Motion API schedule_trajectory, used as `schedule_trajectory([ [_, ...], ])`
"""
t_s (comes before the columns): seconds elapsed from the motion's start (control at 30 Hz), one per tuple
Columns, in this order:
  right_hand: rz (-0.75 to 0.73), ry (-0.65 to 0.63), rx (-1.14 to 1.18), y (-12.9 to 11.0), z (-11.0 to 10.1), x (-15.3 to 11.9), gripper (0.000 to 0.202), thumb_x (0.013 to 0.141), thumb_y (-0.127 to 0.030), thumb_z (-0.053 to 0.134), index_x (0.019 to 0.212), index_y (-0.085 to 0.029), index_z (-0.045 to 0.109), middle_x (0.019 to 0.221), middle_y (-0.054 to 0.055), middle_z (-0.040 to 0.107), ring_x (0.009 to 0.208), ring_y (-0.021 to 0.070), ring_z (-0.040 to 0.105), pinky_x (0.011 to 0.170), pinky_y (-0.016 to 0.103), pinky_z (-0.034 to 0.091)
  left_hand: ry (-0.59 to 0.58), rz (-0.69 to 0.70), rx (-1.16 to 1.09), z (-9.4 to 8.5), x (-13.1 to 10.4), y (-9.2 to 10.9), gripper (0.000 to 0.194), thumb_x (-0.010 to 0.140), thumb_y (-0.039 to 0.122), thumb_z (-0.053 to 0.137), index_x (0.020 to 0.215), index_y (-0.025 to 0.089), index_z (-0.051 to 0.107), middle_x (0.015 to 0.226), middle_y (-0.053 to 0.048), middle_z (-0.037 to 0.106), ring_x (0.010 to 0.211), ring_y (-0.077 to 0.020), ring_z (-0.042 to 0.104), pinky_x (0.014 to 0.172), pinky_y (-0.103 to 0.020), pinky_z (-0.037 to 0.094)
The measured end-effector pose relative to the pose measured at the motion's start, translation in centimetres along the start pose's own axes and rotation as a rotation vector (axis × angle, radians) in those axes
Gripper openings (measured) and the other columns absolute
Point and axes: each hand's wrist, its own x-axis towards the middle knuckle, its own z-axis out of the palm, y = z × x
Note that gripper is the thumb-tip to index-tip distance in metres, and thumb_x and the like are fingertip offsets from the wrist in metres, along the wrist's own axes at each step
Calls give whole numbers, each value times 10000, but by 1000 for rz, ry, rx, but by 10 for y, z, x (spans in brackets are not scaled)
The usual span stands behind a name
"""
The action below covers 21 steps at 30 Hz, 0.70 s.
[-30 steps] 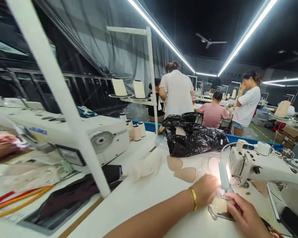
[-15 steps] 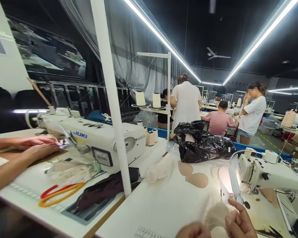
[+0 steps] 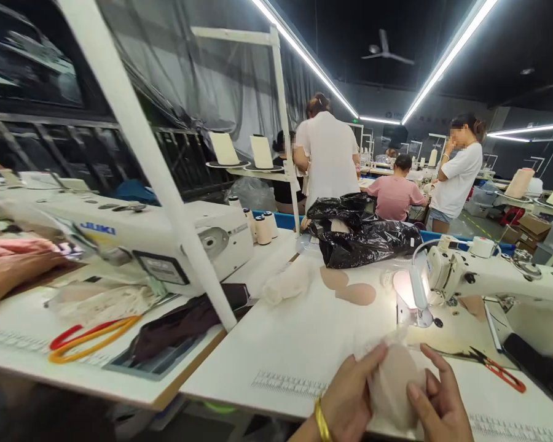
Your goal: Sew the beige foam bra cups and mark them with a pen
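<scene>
A beige rounded cup piece with sheer fabric [image 3: 396,383] is held low over the front of the white table. My left hand [image 3: 350,393], with a gold bangle at the wrist, grips its left edge between thumb and fingers. On the opposite edge, my right hand [image 3: 440,399] pinches it with the thumb, its index finger raised. Just beyond my hands, a white sewing machine [image 3: 461,270] has its lamp lit over the needle area. Red-handled thread snips [image 3: 500,371] lie to the right of my right hand.
Two beige oval pads [image 3: 357,294], pale bundled fabric [image 3: 286,282] and a black plastic bag [image 3: 373,242] lie farther back on the table. A white post [image 3: 166,202] rises at left. Beyond it, a co-worker's hands [image 3: 23,264] work at a JUKI machine [image 3: 120,230].
My view has swung down and to the right. Both hands have come further into view with the cup piece, which now faces me more fully. The snips have come into clear view.
</scene>
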Motion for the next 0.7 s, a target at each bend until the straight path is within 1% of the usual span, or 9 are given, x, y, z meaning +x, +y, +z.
schedule_trajectory([
  [0.07, -14, 30, 12, -7, 1, -2, 771, 830, -562, 789, 1477, -319, 449, 884, 9, 686, 879, 233, 681, 825, 346, 548, 8, -130, -57, 2, -1, 2, 484, 789, 549, 804, 990, 111, 759, 944, -145, 794, 983, -332, 741, 892, -395, 583],
  [0.1, -15, 40, 9, -10, 0, -2, 761, 836, -555, 788, 1475, -322, 446, 913, 10, 691, 920, 229, 677, 860, 341, 541, 14, -156, -77, 3, -1, 3, 507, 810, 582, 774, 999, 112, 757, 942, -139, 795, 992, -329, 739, 894, -393, 585],
  [0.17, -8, 51, -14, -11, -2, -3, 737, 846, -557, 776, 1467, -324, 455, 969, 15, 701, 968, 227, 672, 902, 341, 531, 8, -113, -64, 2, -1, 4, 498, 796, 564, 801, 1018, 120, 759, 969, -125, 796, 1011, -319, 733, 901, -379, 585],
  [0.3, 22, 94, -68, -8, -8, -5, 712, 822, -571, 799, 1420, -315, 512, 1091, 27, 707, 1037, 227, 656, 952, 339, 508, 19, 46, 41, 3, -1, 2, 423, 668, 402, 936, 944, 127, 772, 973, -114, 796, 965, -298, 733, 835, -341, 589],
  [0.4, 46, 84, -50, -7, -10, -5, 627, 831, -573, 791, 1350, -296, 574, 1013, 16, 705, 958, 213, 657, 895, 325, 518, 84, 54, 53, 6, 2, -1, 427, 650, 453, 944, 867, 131, 766, 906, -106, 792, 919, -285, 730, 765, -321, 585],
  [0.5, 66, 41, -61, -13, -9, -3, 569, 834, -596, 771, 1274, -261, 639, 985, 31, 709, 938, 231, 656, 864, 339, 524, 95, 57, 78, 10, 3, -3, 461, 630, 480, 951, 872, 131, 771, 892, -102, 789, 940, -293, 726, 788, -326, 582],
  [0.57, 76, 58, -71, -20, -7, -1, 581, 794, -591, 808, 1243, -252, 662, 1006, 41, 720, 960, 245, 657, 865, 342, 525, 67, 52, 87, 13, 1, -3, 483, 642, 495, 942, 908, 126, 780, 908, -109, 790, 971, -305, 722, 836, -342, 578],
  [0.6, 87, 77, -70, -23, -6, 1, 582, 775, -582, 827, 1226, -251, 669, 985, 39, 724, 933, 243, 658, 838, 336, 530, 47, 44, 85, 15, 0, -3, 483, 657, 499, 932, 923, 124, 785, 916, -113, 790, 982, -308, 720, 857, -349, 574],
  [0.7, 134, 131, -29, -30, -4, 4, 531, 761, -564, 845, 1150, -238, 688, 854, 18, 709, 760, 202, 627, 688, 290, 515, -39, 23, 92, 16, -4, -1, 454, 709, 477, 903, 960, 114, 798, 950, -129, 790, 991, -310, 717, 895, -360, 561],
])
